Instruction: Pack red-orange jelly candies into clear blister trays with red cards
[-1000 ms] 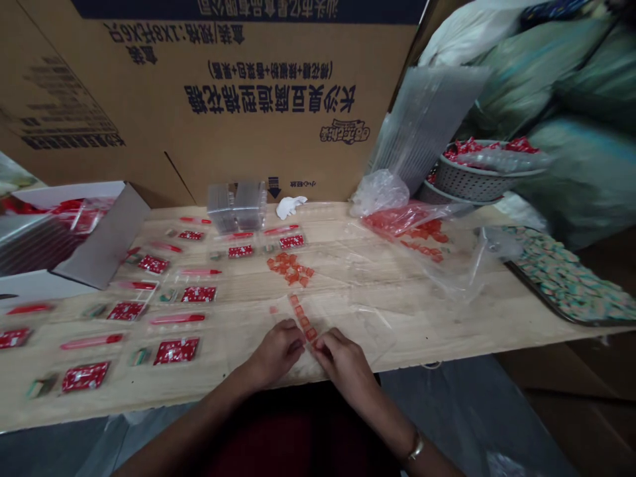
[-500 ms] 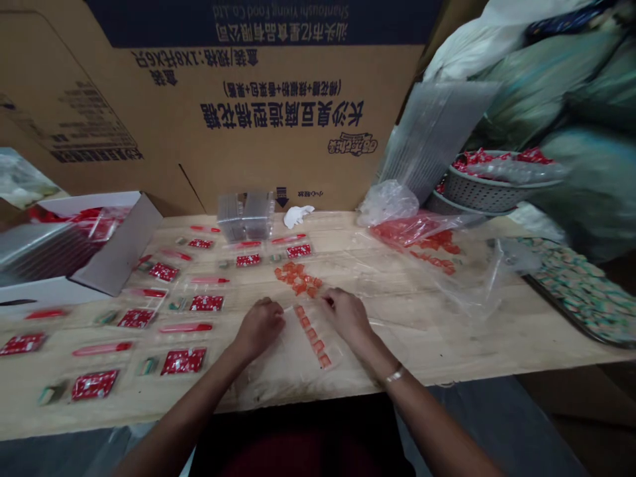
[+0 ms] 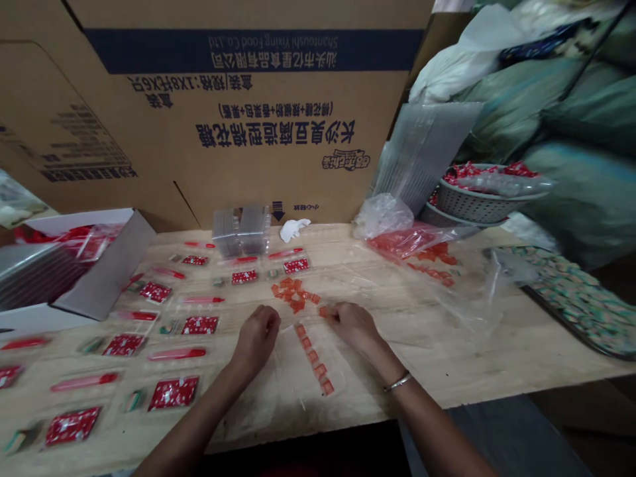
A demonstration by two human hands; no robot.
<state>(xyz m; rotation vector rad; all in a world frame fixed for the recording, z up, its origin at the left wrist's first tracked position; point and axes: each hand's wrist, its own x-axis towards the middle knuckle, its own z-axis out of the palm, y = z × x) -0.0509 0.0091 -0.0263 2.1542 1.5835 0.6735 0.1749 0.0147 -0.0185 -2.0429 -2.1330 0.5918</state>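
In front of me lies a clear plastic tray [image 3: 342, 379] with a slanting row of small orange square pieces [image 3: 313, 356]. Just beyond it is a loose pile of similar orange pieces [image 3: 293, 293]. My right hand [image 3: 354, 324] is at the tray's upper right, fingertips pinched on a single orange square piece [image 3: 323, 311]. On the other side, my left hand [image 3: 258, 334] hovers or rests by the tray's upper left edge with its fingers curled closed. Whatever those fingers may hold is hidden.
Clear trays with red packets [image 3: 173, 392] and red tubes [image 3: 177, 354] cover the left side. Behind stand a white box [image 3: 106, 265], stacked clear trays [image 3: 241, 232] and a cardboard box [image 3: 278, 179]. Rightward are an orange-filled bag [image 3: 402, 242], a grey basket [image 3: 489, 202] and a laden tray [image 3: 561, 318].
My view has tilted up slightly, so the table sits lower in it. My right hand has shifted a little away from the tray row and now has an orange piece at its fingertips.
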